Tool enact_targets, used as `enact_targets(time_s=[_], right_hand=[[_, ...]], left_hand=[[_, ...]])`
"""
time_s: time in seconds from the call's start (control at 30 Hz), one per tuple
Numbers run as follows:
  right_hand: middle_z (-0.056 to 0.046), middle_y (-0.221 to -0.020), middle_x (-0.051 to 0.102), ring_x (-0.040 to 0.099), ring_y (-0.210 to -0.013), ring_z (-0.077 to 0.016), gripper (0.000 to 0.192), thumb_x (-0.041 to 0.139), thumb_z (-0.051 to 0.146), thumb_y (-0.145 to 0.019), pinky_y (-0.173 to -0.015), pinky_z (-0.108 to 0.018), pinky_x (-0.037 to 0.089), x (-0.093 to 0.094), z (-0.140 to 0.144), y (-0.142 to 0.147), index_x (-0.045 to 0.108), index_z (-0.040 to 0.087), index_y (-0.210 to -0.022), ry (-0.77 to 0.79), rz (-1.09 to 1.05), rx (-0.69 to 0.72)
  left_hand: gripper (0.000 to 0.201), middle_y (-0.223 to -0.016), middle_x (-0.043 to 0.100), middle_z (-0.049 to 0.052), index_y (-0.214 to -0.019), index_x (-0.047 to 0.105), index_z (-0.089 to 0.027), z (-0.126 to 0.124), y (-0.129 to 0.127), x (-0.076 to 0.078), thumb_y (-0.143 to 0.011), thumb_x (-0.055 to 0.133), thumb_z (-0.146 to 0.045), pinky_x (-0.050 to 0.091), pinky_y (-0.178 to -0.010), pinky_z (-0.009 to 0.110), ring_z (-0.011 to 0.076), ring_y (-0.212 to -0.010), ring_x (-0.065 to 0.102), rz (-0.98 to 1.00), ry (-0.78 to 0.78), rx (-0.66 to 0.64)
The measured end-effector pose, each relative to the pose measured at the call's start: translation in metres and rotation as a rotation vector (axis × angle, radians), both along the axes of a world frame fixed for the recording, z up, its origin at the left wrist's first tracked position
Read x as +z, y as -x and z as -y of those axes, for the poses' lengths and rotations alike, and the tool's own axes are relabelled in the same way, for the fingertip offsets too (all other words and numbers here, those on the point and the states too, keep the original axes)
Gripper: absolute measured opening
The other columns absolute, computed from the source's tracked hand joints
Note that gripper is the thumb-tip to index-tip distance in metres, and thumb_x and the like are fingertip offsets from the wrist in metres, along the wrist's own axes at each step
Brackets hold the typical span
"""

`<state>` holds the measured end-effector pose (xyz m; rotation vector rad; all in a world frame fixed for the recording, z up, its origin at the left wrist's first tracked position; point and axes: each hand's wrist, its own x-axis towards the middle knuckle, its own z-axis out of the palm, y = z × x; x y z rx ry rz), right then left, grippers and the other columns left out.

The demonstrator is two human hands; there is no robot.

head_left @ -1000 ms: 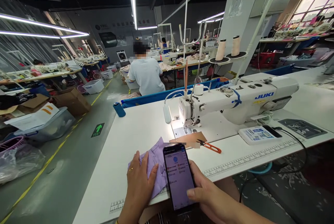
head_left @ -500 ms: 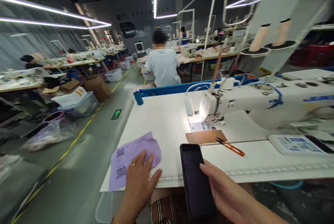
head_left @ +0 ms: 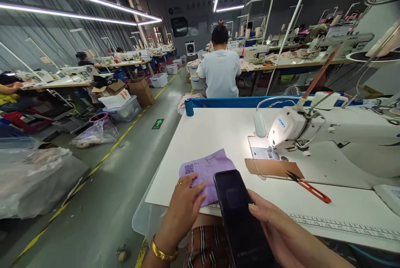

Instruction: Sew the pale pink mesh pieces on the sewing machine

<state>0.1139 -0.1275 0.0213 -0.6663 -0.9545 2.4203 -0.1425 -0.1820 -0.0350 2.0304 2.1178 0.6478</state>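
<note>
A purple printed sheet (head_left: 215,168) with a QR code lies near the front edge of the white sewing table. My left hand (head_left: 187,197) rests over the sheet's lower left part, fingers apart and touching it, covering some of the print. In my right hand (head_left: 268,218) is a black smartphone (head_left: 240,214), its dark screen facing me. The phone is tilted over the table's front edge and hides the sheet's right corner. Right of the phone lie orange-handled thread snips (head_left: 311,189), their blades over a strip of brown card (head_left: 271,168).
A white sewing machine (head_left: 296,128) with its lamp lit stands at the right. A ruler strip (head_left: 337,226) runs along the front edge. A blue thread cone (head_left: 189,107) stands at the far left corner. Another person (head_left: 220,66) sits ahead, facing away.
The view has swung left. The purple sheet has slid right, away from the table's left corner, and turned under my left hand. My right hand still holds the smartphone.
</note>
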Motion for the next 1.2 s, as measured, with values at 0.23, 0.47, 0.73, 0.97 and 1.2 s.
enact_targets(time_s=[0.23,0.47,0.73,0.97,1.2], right_hand=[[-0.011,-0.118,0.073,0.068,-0.113,-0.0325,0.053,0.077,0.043,-0.088,-0.102,-0.05,0.052,0.008,0.005,0.019,0.063,0.025,-0.136,0.054,-0.077,0.123],[-0.007,-0.107,0.073,0.072,-0.1,-0.0289,0.049,0.078,0.041,-0.088,-0.093,-0.045,0.054,0.015,0.005,0.034,0.063,0.026,-0.132,0.088,-0.091,0.258],[-0.006,-0.107,0.071,0.069,-0.101,-0.0293,0.051,0.081,0.044,-0.084,-0.094,-0.045,0.051,0.025,0.005,0.04,0.065,0.027,-0.13,0.041,-0.053,0.288],[-0.007,-0.106,0.07,0.069,-0.095,-0.0247,0.057,0.079,0.042,-0.086,-0.087,-0.037,0.051,0.03,0.005,0.041,0.059,0.022,-0.136,0.031,-0.073,0.326],[-0.005,-0.102,0.067,0.066,-0.089,-0.0204,0.063,0.079,0.045,-0.084,-0.092,-0.038,0.05,0.032,0.009,0.043,0.056,0.018,-0.137,-0.003,-0.022,0.314]], left_hand=[[0.033,-0.141,0.063,0.014,-0.123,0.071,-0.02,-0.006,-0.001,-0.01,-0.094,0.059,-0.03,0.048,-0.113,0.059,0.0347,-0.137,0.054,0.034,-0.11,0.066],[0.045,-0.149,0.06,0.016,-0.14,0.059,-0.017,-0.006,0.005,-0.018,-0.097,0.052,-0.028,0.046,-0.117,0.054,0.0296,-0.14,0.054,0.078,-0.195,-0.083],[0.058,-0.156,0.053,0.015,-0.151,0.049,-0.019,-0.006,0.012,-0.024,-0.094,0.052,-0.032,0.027,-0.123,0.066,0.035,-0.145,0.048,0.046,-0.131,-0.048],[0.064,-0.159,0.05,0.013,-0.155,0.045,-0.022,-0.008,0.01,-0.023,-0.093,0.054,-0.031,0.023,-0.125,0.062,0.0366,-0.147,0.046,0.054,-0.085,-0.006],[0.066,-0.16,0.049,0.011,-0.156,0.044,-0.024,-0.01,0.008,-0.017,-0.09,0.054,-0.032,0.023,-0.125,0.058,0.0346,-0.149,0.044,0.072,-0.041,0.012]])
